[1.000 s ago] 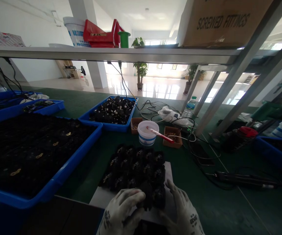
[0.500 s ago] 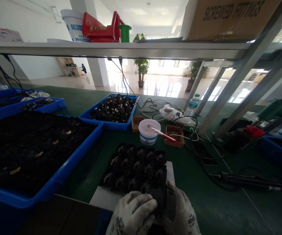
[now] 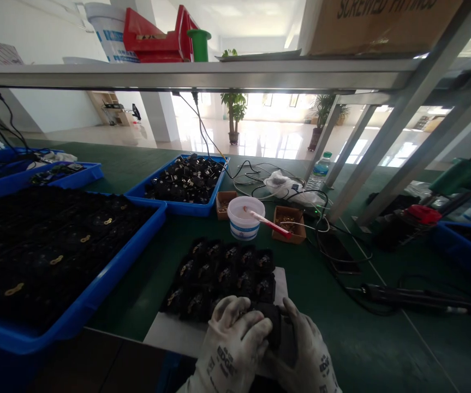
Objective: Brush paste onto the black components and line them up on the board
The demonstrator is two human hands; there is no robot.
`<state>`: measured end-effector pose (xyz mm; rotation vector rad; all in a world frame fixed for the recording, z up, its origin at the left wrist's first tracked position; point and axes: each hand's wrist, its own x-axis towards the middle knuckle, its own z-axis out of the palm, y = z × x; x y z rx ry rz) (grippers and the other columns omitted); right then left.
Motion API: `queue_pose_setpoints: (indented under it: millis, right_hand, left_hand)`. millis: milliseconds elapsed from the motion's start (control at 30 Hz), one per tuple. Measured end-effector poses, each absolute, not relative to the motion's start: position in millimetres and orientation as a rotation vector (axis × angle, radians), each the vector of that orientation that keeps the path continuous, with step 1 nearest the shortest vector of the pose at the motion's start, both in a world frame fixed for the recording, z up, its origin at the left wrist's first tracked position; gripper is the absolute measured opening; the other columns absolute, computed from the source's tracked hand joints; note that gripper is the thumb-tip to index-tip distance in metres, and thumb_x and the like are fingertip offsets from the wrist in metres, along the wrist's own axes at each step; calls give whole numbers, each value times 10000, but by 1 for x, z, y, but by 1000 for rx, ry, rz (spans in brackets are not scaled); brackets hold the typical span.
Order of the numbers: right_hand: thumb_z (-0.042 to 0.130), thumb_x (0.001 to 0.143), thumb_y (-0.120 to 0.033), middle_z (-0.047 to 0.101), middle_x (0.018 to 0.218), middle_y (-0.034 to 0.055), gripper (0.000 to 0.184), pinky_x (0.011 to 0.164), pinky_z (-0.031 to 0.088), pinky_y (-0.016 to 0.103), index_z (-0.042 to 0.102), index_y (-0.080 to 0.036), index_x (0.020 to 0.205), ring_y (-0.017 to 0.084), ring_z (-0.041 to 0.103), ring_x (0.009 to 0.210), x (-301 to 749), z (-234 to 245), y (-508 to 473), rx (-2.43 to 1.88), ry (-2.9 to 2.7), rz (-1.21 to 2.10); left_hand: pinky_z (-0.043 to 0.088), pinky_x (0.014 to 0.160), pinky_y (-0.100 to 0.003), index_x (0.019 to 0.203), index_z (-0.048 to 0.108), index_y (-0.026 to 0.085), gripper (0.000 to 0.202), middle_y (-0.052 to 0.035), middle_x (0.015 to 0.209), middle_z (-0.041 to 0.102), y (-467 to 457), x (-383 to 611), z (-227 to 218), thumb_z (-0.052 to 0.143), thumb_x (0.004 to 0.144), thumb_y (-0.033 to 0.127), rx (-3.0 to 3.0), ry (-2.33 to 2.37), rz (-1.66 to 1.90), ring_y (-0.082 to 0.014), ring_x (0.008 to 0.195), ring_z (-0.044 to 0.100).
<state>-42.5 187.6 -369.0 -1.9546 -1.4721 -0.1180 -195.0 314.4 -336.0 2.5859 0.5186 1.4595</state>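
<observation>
Both my hands wear white knit gloves and meet at the bottom centre. My left hand (image 3: 234, 345) has its fingers curled over a small black part (image 3: 271, 323), and my right hand (image 3: 305, 353) closes on the same part from the right. Just beyond them several rows of similar black parts (image 3: 222, 273) stand on a white board (image 3: 173, 334) on the green bench.
A big blue tray (image 3: 108, 284) of black parts with brass pieces fills the left. Further back are another blue tray (image 3: 186, 183), a white tub (image 3: 245, 217) with a red-handled brush, two small brown boxes (image 3: 288, 224), tangled cables, a water bottle (image 3: 319, 170) and a pen-like tool (image 3: 411, 297) at right.
My hands have closed together on one black part at the near edge of the rows and lifted it slightly. The view has tilted down and shifted a little.
</observation>
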Motion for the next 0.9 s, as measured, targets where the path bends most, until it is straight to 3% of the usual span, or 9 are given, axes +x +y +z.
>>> queue_pose_setpoints:
  millis: [100, 233, 467, 600, 733, 900]
  right_hand:
    - [788, 808, -386, 704, 1217, 176, 976, 874, 600, 545, 258, -181, 1601, 400, 698, 1067, -43, -370, 187, -1971, -1470, -111]
    - [781, 848, -419, 711, 1219, 164, 957, 845, 619, 509, 243, -187, 1605, 367, 716, 1043, -38, -373, 186, -1940, -1568, -161]
    - [762, 840, -399, 682, 1293, 183, 801, 949, 557, 576, 369, -184, 1504, 402, 664, 1143, -47, -372, 187, -1947, -1439, -84]
    - [766, 844, -409, 680, 1303, 182, 777, 950, 551, 576, 389, -199, 1490, 410, 659, 1151, -50, -371, 187, -1953, -1438, -80]
    - [753, 878, -410, 679, 1327, 167, 748, 971, 546, 563, 386, -218, 1500, 394, 655, 1176, -49, -370, 186, -1921, -1423, -70]
    - [708, 908, -441, 692, 1310, 143, 684, 981, 536, 548, 412, -219, 1483, 378, 661, 1177, -49, -372, 186, -1884, -1383, -48]
  left_hand:
    - [464, 1044, -430, 989, 736, 325, 168, 50, 921, 821, 316, -195, -333, 573, 1015, 357, 2619, 480, 1490, -237, 1065, 677]
    - [499, 1037, -427, 1014, 724, 317, 89, 71, 960, 830, 325, -203, -315, 661, 968, 273, 2731, 406, 1260, -229, 1060, 711]
    - [480, 1148, -473, 1059, 764, 367, 141, 53, 989, 821, 337, -207, -321, 737, 932, 313, 2798, 326, 1146, -231, 1161, 689]
    - [565, 1069, -452, 1136, 772, 392, 181, 13, 1127, 806, 339, -210, -322, 706, 968, 376, 2894, 281, 932, -229, 1161, 699]
    - [569, 1086, -481, 1093, 781, 392, 149, 26, 1066, 812, 337, -211, -321, 688, 986, 349, 2876, 265, 952, -233, 1161, 704]
    - [646, 968, -452, 1113, 785, 369, 207, -16, 1166, 789, 341, -207, -322, 733, 939, 469, 2771, 429, 829, -253, 1167, 707]
